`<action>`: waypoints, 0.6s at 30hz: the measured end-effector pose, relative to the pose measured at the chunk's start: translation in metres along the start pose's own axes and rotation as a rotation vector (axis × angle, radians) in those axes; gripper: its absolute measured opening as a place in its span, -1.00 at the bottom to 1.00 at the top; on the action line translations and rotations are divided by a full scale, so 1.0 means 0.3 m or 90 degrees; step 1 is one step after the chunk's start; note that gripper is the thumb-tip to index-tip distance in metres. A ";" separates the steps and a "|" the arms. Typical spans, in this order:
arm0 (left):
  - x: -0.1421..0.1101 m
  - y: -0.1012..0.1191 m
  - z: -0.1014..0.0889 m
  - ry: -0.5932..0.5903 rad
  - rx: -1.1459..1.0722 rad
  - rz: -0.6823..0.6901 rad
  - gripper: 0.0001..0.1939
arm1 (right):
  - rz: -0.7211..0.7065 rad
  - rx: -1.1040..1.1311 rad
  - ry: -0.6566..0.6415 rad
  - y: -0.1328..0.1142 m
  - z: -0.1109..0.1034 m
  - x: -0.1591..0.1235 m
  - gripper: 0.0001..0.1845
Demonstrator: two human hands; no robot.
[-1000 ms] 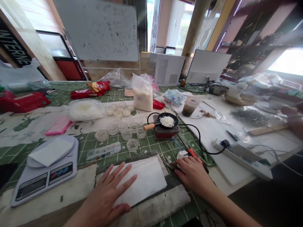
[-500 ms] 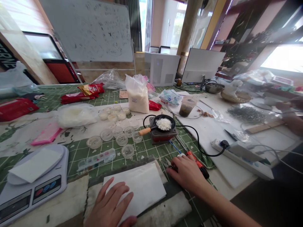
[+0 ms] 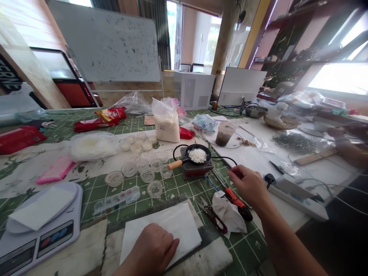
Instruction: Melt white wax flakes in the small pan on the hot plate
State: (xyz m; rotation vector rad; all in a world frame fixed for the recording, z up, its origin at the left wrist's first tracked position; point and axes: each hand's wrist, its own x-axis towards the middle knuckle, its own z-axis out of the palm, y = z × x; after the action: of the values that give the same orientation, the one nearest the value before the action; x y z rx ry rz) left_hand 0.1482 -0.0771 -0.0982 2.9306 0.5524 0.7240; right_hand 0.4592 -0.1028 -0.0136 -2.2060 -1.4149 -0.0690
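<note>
My left hand (image 3: 155, 245) is curled into a loose fist over a folded white paper sheet (image 3: 184, 226); its fingertips are tucked out of sight. My right hand (image 3: 250, 186) has its fingers drawn together beside the black power cord (image 3: 224, 157), hiding part of it; what it pinches, if anything, does not show. Behind its fingertips, a small black pan (image 3: 188, 159) of white flakes (image 3: 197, 155) sits on a small hot plate (image 3: 198, 173). Dark-handled snips (image 3: 214, 218), crumpled tissue (image 3: 230, 214) and a red-and-black tool (image 3: 235, 200) lie below the right hand.
Several clear round cups (image 3: 147, 174) and a pill box (image 3: 116, 200) are left of the hot plate. A kitchen scale (image 3: 76, 214) stands at the left. Behind are a bag of white granules (image 3: 166, 124) and a cup of dark stuff (image 3: 225, 134). A power strip (image 3: 301, 201) lies right.
My right hand has left the snips and tissue and moved up and right to the cord. My left hand has gone from spread fingers to a fist, shifting right over the paper.
</note>
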 end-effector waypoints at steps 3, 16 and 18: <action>-0.001 0.006 0.017 -0.014 0.039 -0.047 -0.57 | -0.011 0.026 -0.035 -0.013 0.010 -0.004 -0.75; -0.004 -0.004 0.013 -0.045 0.016 -0.085 -0.54 | -0.043 -0.089 -0.281 0.002 0.125 0.016 -0.78; -0.003 -0.003 0.014 -0.049 0.017 -0.087 -0.54 | -0.050 -0.100 -0.287 -0.014 0.155 0.027 -0.80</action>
State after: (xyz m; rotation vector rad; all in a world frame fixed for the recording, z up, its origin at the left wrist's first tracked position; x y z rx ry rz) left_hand 0.1490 -0.0765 -0.1026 2.8953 0.7506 0.5900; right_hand 0.4487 -0.0742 -0.0498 -2.3935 -1.7878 0.3195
